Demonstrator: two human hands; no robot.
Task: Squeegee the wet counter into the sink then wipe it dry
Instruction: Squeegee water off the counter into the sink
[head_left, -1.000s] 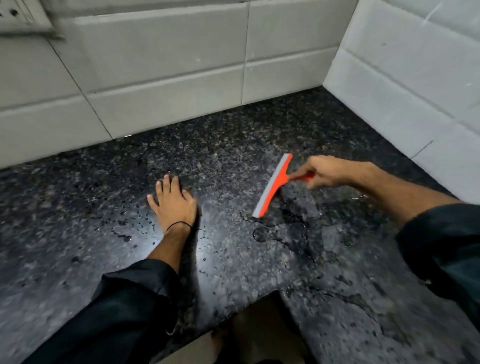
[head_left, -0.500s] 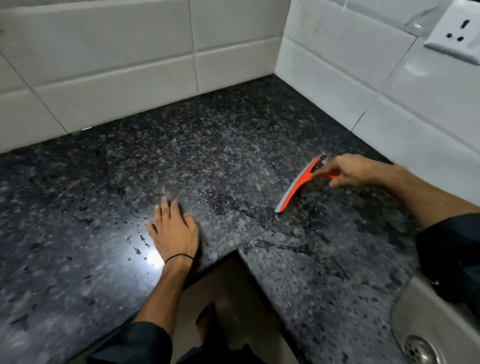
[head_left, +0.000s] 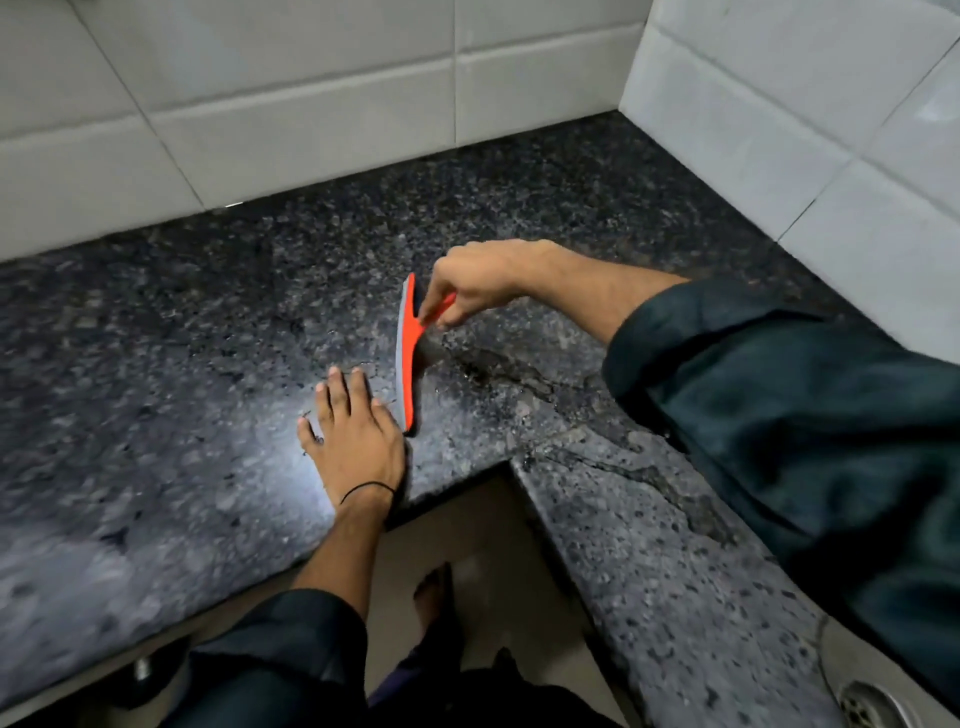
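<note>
An orange squeegee (head_left: 408, 353) with a grey blade stands on the dark speckled granite counter (head_left: 182, 322), blade down and running almost front to back. My right hand (head_left: 478, 283) grips its short handle from the right. My left hand (head_left: 353, 431) lies flat on the counter, fingers spread, its right edge touching the squeegee's near end. Streaks of water (head_left: 498, 371) lie on the stone to the right of the blade. The steel sink (head_left: 878, 696) with its drain shows at the bottom right corner.
White tiled walls (head_left: 311, 104) close the counter at the back and on the right (head_left: 831, 130). The counter is L-shaped with an inner corner (head_left: 506, 462) near my left wrist. Below it are the floor and a bare foot (head_left: 434, 597).
My right hand has swept the squeegee leftward across the counter until it sits against my left hand. The blade has turned more front to back. The view has shifted slightly left.
</note>
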